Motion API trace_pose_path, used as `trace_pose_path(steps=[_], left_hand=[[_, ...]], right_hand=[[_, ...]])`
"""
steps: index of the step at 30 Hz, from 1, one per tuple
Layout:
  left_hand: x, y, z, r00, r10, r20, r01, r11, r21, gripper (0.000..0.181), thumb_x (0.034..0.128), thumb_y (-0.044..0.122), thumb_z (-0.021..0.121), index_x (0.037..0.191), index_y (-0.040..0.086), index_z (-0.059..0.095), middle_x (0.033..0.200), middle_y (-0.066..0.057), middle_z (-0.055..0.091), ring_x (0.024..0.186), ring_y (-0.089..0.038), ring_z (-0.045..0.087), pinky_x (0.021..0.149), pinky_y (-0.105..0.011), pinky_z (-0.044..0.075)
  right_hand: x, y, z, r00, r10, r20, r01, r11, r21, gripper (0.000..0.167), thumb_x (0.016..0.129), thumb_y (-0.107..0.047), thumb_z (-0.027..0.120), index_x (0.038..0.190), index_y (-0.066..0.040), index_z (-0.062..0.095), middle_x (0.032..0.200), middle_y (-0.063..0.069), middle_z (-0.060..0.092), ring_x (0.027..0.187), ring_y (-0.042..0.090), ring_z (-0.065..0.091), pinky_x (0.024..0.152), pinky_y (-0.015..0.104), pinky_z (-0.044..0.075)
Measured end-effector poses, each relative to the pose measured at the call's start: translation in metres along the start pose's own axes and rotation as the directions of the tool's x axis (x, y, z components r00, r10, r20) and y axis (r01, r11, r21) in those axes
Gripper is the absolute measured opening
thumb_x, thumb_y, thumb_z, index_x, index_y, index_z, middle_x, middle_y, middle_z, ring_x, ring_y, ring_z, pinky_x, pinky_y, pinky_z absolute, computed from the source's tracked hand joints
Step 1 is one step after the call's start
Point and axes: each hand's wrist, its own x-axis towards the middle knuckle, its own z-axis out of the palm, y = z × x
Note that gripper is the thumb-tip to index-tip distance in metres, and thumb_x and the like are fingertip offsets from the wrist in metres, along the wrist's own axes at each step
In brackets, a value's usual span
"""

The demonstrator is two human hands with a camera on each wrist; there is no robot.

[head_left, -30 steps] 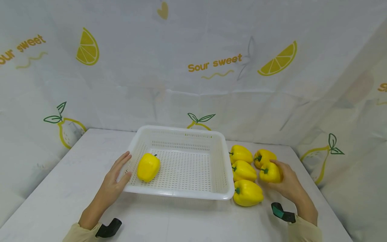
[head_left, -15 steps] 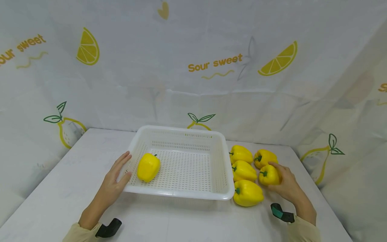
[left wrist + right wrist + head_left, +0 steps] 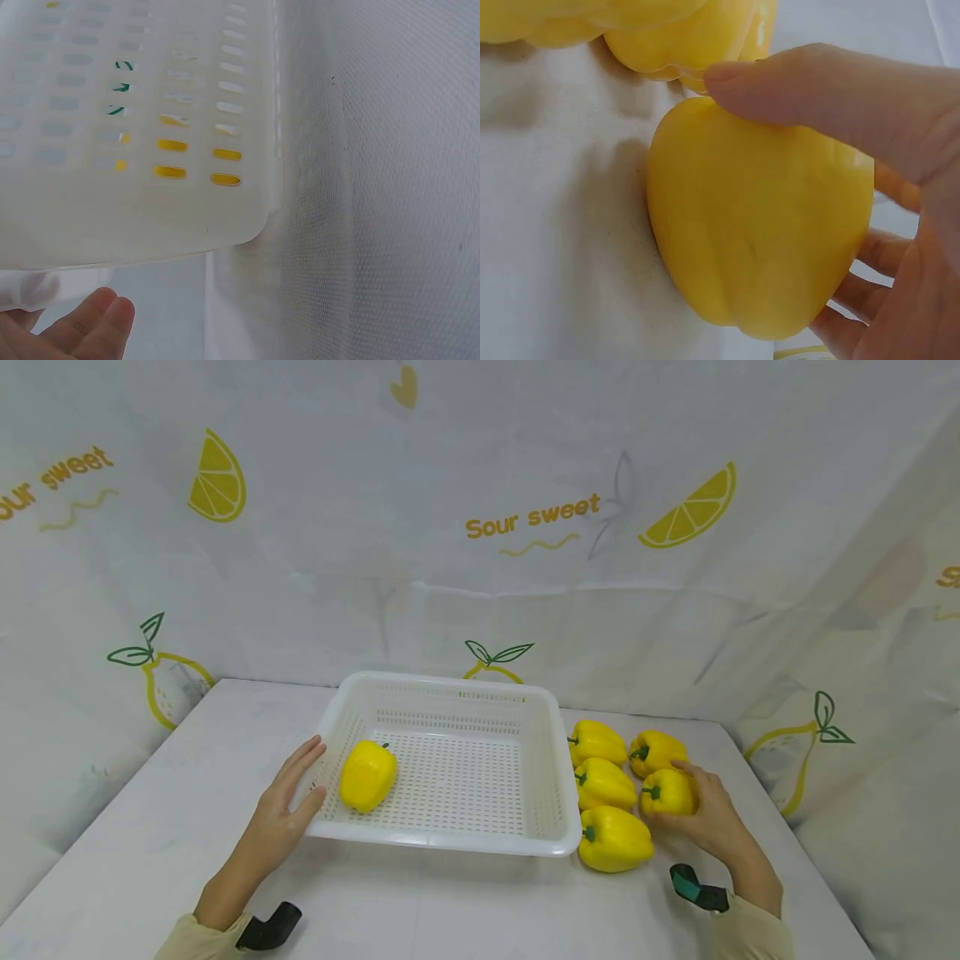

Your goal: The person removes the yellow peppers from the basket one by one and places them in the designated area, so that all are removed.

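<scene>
My right hand (image 3: 717, 817) grips a yellow bell pepper (image 3: 669, 792) with a green stem at the right of the table. In the right wrist view the thumb lies across the bell pepper (image 3: 761, 217) and the fingers bend round its far side. My left hand (image 3: 279, 818) rests with extended fingers against the left rim of a white plastic basket (image 3: 450, 839). Its fingertips (image 3: 112, 322) show at the rim in the left wrist view. Inside the basket, toward the left, lies another yellow bell pepper (image 3: 368, 776).
Between the basket and my right hand, three yellow bell peppers (image 3: 604, 783) line up along the basket's right side. One more bell pepper (image 3: 657, 752) lies just behind the gripped one. The white table (image 3: 420, 910) meets a lemon-printed cloth (image 3: 337, 568) at the back.
My right hand has shifted slightly left and down with the bell pepper, which now sits a little lower. The left hand and basket have stayed put.
</scene>
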Motion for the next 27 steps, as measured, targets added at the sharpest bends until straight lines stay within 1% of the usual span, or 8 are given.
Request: trace_pose_path(steps=[3, 6, 10, 13, 17, 20, 24, 27], left_hand=[[-0.0001, -0.0001, 0.0, 1.0, -0.003, 0.001, 0.003, 1.0, 0.002, 0.055, 0.0965, 0.009, 0.055, 0.15, 0.007, 0.04, 0.162, -0.015, 0.029, 0.147, -0.043, 0.028, 0.113, -0.003, 0.015], [-0.0004, -0.0004, -0.0002, 1.0, -0.006, 0.002, 0.005, 1.0, 0.006, 0.055, 0.0967, 0.009, 0.055, 0.15, 0.007, 0.04, 0.162, -0.014, 0.029, 0.147, -0.043, 0.028, 0.119, -0.012, 0.018], [-0.0007, -0.001, -0.0001, 1.0, -0.002, 0.001, 0.002, 1.0, 0.009, 0.055, 0.0968, 0.009, 0.054, 0.15, 0.006, 0.04, 0.162, -0.014, 0.029, 0.147, -0.043, 0.028, 0.117, -0.007, 0.016], [-0.0007, -0.0008, 0.0, 1.0, -0.001, 0.001, 0.0, 1.0, 0.014, 0.055, 0.0969, 0.008, 0.053, 0.15, 0.006, 0.04, 0.162, -0.015, 0.029, 0.146, -0.044, 0.028, 0.109, 0.001, 0.013], [-0.0007, 0.0003, 0.0, 1.0, -0.002, -0.001, 0.002, 1.0, 0.016, 0.055, 0.0972, 0.009, 0.053, 0.15, 0.006, 0.04, 0.162, -0.014, 0.029, 0.147, -0.044, 0.027, 0.116, -0.007, 0.016], [-0.0008, 0.0006, 0.0, 1.0, -0.001, -0.002, 0.001, 1.0, 0.017, 0.055, 0.0971, 0.009, 0.053, 0.15, 0.006, 0.04, 0.162, -0.015, 0.029, 0.147, -0.044, 0.028, 0.116, -0.007, 0.016], [-0.001, 0.0005, 0.0003, 1.0, -0.004, -0.003, 0.004, 1.0, 0.02, 0.055, 0.097, 0.008, 0.053, 0.15, 0.006, 0.04, 0.162, -0.015, 0.029, 0.146, -0.044, 0.028, 0.109, 0.0, 0.013], [-0.0011, 0.0005, 0.0006, 1.0, -0.008, -0.003, 0.008, 1.0, 0.018, 0.054, 0.097, 0.008, 0.053, 0.15, 0.006, 0.04, 0.162, -0.014, 0.029, 0.146, -0.043, 0.027, 0.109, 0.0, 0.013]], right_hand=[[0.001, 0.0016, 0.0008, 1.0, 0.001, -0.017, -0.001, 1.0, 0.007, 0.094, 0.081, -0.029, 0.079, 0.146, 0.013, 0.026, 0.143, 0.042, 0.029, 0.127, 0.056, 0.034, 0.102, 0.072, 0.032], [0.0011, 0.0024, 0.0016, 1.0, 0.009, -0.023, -0.01, 1.0, -0.006, 0.092, 0.081, -0.03, 0.079, 0.145, 0.012, 0.028, 0.143, 0.042, 0.026, 0.127, 0.057, 0.031, 0.102, 0.073, 0.031], [0.0014, 0.0024, 0.0022, 0.999, 0.034, -0.014, -0.035, 0.999, -0.021, 0.091, 0.084, -0.034, 0.076, 0.147, 0.01, 0.027, 0.144, 0.043, 0.019, 0.127, 0.058, 0.026, 0.101, 0.075, 0.029], [0.0027, 0.0023, 0.0028, 0.999, 0.031, -0.019, -0.032, 0.999, -0.012, 0.094, 0.084, -0.033, 0.076, 0.148, 0.012, 0.023, 0.144, 0.044, 0.021, 0.128, 0.058, 0.026, 0.102, 0.074, 0.029], [0.0048, 0.0018, 0.0037, 0.999, 0.014, -0.033, -0.013, 1.0, 0.012, 0.092, 0.084, -0.029, 0.075, 0.147, 0.014, 0.022, 0.144, 0.043, 0.024, 0.129, 0.057, 0.028, 0.104, 0.072, 0.028], [0.0053, 0.0012, 0.004, 0.999, 0.024, -0.023, -0.024, 1.0, 0.014, 0.09, 0.086, -0.03, 0.073, 0.147, 0.013, 0.023, 0.145, 0.043, 0.023, 0.131, 0.058, 0.025, 0.104, 0.073, 0.027], [0.0044, 0.0011, 0.0041, 0.999, 0.038, -0.005, -0.038, 0.999, 0.008, 0.089, 0.087, -0.032, 0.072, 0.148, 0.011, 0.023, 0.147, 0.043, 0.02, 0.132, 0.059, 0.022, 0.104, 0.075, 0.025], [0.0037, 0.0012, 0.0041, 0.999, 0.035, -0.003, -0.035, 0.999, 0.0, 0.089, 0.087, -0.033, 0.072, 0.149, 0.01, 0.025, 0.147, 0.043, 0.02, 0.132, 0.06, 0.022, 0.104, 0.076, 0.025]])
